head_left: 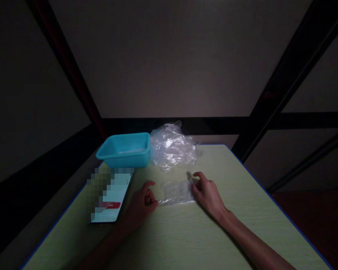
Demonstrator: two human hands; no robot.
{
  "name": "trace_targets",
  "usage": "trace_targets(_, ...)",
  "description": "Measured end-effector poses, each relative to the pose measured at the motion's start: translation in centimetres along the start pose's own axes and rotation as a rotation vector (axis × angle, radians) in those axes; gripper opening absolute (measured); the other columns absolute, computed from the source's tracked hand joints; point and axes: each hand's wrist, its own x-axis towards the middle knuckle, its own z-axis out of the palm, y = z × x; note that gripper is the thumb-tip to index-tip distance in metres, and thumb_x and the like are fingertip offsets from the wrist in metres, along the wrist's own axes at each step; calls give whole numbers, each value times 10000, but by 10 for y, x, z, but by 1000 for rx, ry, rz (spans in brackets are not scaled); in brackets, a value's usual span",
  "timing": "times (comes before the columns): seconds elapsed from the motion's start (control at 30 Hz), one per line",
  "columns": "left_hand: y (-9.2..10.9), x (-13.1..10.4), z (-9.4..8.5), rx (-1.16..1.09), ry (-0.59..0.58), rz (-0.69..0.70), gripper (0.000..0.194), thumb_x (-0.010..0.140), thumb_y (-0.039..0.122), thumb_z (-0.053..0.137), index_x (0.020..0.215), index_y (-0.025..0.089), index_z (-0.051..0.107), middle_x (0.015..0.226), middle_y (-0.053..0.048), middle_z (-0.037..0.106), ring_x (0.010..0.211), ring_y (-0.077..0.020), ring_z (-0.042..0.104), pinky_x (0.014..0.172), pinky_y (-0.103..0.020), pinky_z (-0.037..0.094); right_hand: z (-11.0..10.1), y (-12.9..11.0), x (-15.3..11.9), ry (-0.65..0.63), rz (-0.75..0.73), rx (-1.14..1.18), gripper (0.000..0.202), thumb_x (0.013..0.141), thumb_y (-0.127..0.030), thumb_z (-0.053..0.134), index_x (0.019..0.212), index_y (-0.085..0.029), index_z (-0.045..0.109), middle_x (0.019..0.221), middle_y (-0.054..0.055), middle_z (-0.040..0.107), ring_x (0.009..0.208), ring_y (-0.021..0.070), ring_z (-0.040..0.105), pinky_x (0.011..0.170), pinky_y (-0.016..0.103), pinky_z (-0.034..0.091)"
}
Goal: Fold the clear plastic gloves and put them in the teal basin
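Observation:
A small clear plastic bag [178,192] lies flat on the table between my two hands. My left hand [145,202] is closed in a pinch on the bag's lower left corner, its index finger curled above. At the bag's right edge is my right hand [210,193], its thumb on the plastic and its index finger stretched out above; whether it grips the edge is unclear. Behind the bag sits a crumpled heap of clear plastic [173,146].
A blue basket [126,161] stands at the back left, touching the plastic heap. In front of it lies a lit screen device [112,198], partly blurred out, with a red mark. The pale table [169,240] has a blue edge; a wall panel rises behind.

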Motion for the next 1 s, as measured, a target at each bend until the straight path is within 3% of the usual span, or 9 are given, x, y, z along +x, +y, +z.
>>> trace_targets(0.23,0,-1,2,-28,-4,9,448,621,206,555,1058,151,475,514,104,441,496,-124,434,498,-234,326,2,3,1,27,-11,-7,306,770,-217,402,1059,-151,482,554,-3,590,492,192,565,498,263,384)
trace_targets(0.47,3,-2,-1,-86,53,-9,373,651,287,549,999,163,496,502,109,395,468,-120,427,474,-230,349,-24,6,1,26,-38,-53,223,777,-176,416,957,-175,547,713,49,676,597,196,630,568,292,467)
trace_targets(0.57,4,-3,-3,23,134,54,311,685,265,524,984,178,532,561,68,485,519,-149,511,513,-261,434,-33,9,0,-25,-192,-116,239,811,-158,405,929,-160,613,890,101,697,772,217,657,702,341,510)
trace_targets(0.63,7,-5,-2,164,165,190,272,709,235,518,972,189,568,725,-3,600,690,-194,596,647,-320,503,-35,10,-1,-130,-351,-147,305,869,-188,399,1087,-143,607,1116,129,657,1018,236,611,872,390,479)
trace_targets(0.7,14,-6,4,312,102,372,265,723,189,513,975,194,598,949,-66,643,914,-237,603,818,-379,498,-36,10,-3,-263,-452,-197,388,907,-244,416,1269,-137,510,1314,132,537,1225,243,471,1004,428,388)
trace_targets(0.77,24,-5,13,440,-61,517,337,730,129,509,1050,187,596,1098,-91,625,1043,-243,567,913,-394,465,-35,10,-4,-382,-469,-265,487,918,-332,443,1365,-141,405,1415,128,413,1323,258,334,1066,478,296)
trace_targets(0.9,43,4,36,666,-346,593,561,767,188,586,1300,97,438,1414,-175,396,1304,-296,352,1056,-448,328,-35,11,-7,-537,-420,-349,680,897,-542,388,1432,-145,254,1484,132,234,1376,283,178,1092,566,149)
trace_targets(1.0,49,10,47,751,-450,580,751,796,323,615,1401,48,264,1483,-205,229,1369,-299,204,1095,-452,253,-36,12,-8,-586,-403,-358,737,883,-601,328,1447,-147,188,1494,139,175,1384,285,130,1091,582,101)
